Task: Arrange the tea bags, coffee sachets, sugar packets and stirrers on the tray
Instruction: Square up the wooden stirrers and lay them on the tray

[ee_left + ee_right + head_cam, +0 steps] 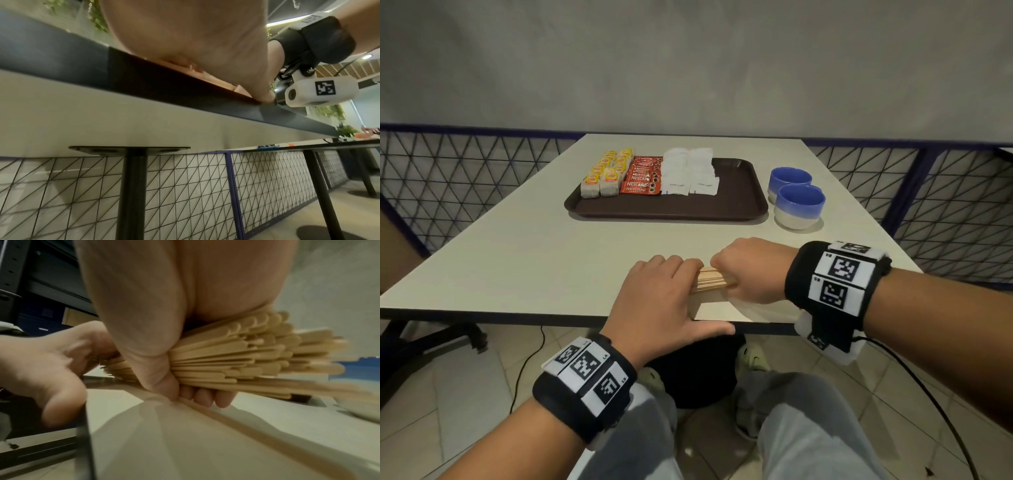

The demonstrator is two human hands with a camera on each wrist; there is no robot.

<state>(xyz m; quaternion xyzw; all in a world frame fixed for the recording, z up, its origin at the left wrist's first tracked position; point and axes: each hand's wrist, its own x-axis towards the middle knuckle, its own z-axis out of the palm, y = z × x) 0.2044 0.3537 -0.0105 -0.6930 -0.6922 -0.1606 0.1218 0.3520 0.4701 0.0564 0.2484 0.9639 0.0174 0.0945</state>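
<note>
A thick bundle of wooden stirrers point(710, 279) lies crosswise near the table's front edge. My right hand point(743, 270) grips it around the middle, and in the right wrist view the right hand's fingers point(205, 395) curl under the stirrers point(236, 356). My left hand point(657, 301) curls its fingers over the bundle's left end, with the thumb stretched along the table edge. On the brown tray point(722, 202) at the back stand rows of yellow tea bags point(606, 174), red coffee sachets point(642, 176) and white sugar packets point(688, 168). The tray's right part is bare.
Two blue-and-white cups point(789, 180) point(799, 205) stand on the grey table point(534, 257), just right of the tray. A single stick point(246, 426) lies on the table under the bundle. A wire-grid fence point(465, 178) runs behind and beside the table.
</note>
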